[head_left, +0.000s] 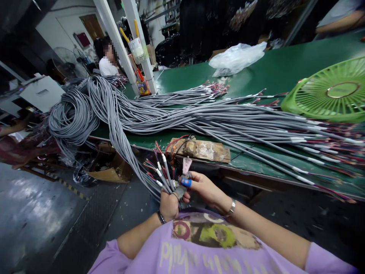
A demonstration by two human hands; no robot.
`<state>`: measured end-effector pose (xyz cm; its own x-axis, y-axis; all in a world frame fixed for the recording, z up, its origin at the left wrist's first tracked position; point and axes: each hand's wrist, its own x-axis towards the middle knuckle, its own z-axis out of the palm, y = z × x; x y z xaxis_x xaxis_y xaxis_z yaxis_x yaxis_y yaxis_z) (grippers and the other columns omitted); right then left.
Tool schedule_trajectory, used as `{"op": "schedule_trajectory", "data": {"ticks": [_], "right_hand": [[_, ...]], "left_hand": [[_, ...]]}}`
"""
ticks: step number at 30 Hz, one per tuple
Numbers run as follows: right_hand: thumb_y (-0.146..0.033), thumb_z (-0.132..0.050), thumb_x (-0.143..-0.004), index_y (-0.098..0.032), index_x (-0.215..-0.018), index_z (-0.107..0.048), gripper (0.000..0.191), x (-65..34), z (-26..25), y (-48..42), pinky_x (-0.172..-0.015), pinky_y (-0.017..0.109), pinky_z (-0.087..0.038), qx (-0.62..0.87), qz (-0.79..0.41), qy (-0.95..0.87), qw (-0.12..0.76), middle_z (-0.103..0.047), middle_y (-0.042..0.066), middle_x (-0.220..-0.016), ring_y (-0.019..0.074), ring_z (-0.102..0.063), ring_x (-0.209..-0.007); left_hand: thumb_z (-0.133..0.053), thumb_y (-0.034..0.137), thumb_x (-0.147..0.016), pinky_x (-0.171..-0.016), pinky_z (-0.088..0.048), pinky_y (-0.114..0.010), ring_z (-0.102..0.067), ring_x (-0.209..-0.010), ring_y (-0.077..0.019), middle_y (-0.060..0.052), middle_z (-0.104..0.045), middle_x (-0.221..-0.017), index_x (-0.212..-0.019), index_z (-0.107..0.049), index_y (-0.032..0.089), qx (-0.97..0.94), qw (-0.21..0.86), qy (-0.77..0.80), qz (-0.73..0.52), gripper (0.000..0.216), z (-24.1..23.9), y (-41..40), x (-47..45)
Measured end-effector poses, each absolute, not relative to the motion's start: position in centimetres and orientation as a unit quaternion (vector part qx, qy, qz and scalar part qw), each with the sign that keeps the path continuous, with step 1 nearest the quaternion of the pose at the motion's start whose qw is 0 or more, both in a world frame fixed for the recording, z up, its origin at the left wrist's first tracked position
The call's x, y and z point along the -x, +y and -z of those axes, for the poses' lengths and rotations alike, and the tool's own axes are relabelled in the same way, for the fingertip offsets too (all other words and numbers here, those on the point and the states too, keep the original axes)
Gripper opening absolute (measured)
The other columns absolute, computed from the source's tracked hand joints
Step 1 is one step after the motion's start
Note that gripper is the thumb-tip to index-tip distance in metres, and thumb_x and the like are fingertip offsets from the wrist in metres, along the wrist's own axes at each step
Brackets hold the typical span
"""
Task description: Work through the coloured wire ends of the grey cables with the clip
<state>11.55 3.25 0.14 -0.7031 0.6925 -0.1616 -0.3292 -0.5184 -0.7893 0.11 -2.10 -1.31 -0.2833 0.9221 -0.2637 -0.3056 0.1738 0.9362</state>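
In front of my body, my left hand (pixel 169 205) is closed around several grey cables (pixel 167 177). Their stripped ends, with thin coloured wires and white tape bands, point up and away from me. Tape or cloth covers the fingertips of this hand. My right hand (pixel 203 188) meets it from the right, thumb and fingers pinched together, with a blue wrap (pixel 186 182) on one digit. What sits in the pinch is too small to make out. Just beyond the fingers, a pale pink tab (pixel 187 165) stands near the bench edge.
A long heap of grey cables (pixel 171 118) covers the green bench (pixel 285 72), coiled at the left. A worn wooden board (pixel 205 149) with wires lies at the near edge. A green fan (pixel 330 91), a plastic bag (pixel 239 57), posts and other people are farther off.
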Motion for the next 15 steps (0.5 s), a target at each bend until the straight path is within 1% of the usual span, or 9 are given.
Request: {"op": "schedule_trajectory", "data": {"ticks": [4,8,12,15], "right_hand": [[-0.04,-0.069,-0.074,-0.017,-0.076,-0.05,0.03,-11.4,-0.1,3.1,-0.046,0.027,-0.043,0.244,-0.83,-0.39,0.317,-0.057,-0.002,-0.048,0.0143,-0.055,-0.043],[-0.037,-0.068,-0.076,-0.018,-0.077,-0.051,0.026,-11.3,0.1,2.8,-0.047,0.027,-0.042,0.248,-0.833,-0.373,0.325,-0.057,-0.002,-0.047,0.0141,-0.054,-0.043],[-0.038,-0.067,-0.076,-0.018,-0.078,-0.052,0.025,-10.9,0.4,2.4,-0.046,0.027,-0.04,0.259,-0.839,-0.339,0.337,-0.056,-0.002,-0.046,0.0136,-0.052,-0.042],[-0.039,-0.069,-0.074,-0.018,-0.073,-0.052,0.027,-10.5,0.4,2.1,-0.045,0.027,-0.04,0.275,-0.838,-0.315,0.35,-0.054,-0.002,-0.047,0.0133,-0.052,-0.042]], "left_hand": [[-0.069,0.042,-0.067,-0.043,-0.043,-0.023,-0.053,-0.038,-0.0118,-0.004,-0.062,-0.047,-0.056,-0.063,0.013,-0.289,0.53,0.558,-0.569,0.031,1.4,-2.2,0.0],[-0.069,0.042,-0.068,-0.043,-0.043,-0.023,-0.053,-0.039,-0.0116,-0.004,-0.062,-0.047,-0.054,-0.063,0.013,-0.292,0.529,0.552,-0.575,0.033,1.5,-2.3,0.1],[-0.07,0.041,-0.067,-0.045,-0.045,-0.023,-0.056,-0.042,-0.0129,-0.003,-0.06,-0.046,-0.051,-0.061,0.013,-0.27,0.531,0.547,-0.588,0.033,1.2,-2.3,0.0],[-0.07,0.042,-0.065,-0.047,-0.047,-0.024,-0.059,-0.046,-0.0146,-0.003,-0.059,-0.045,-0.05,-0.059,0.014,-0.249,0.528,0.549,-0.598,0.035,0.8,-2.3,-0.2]]}}
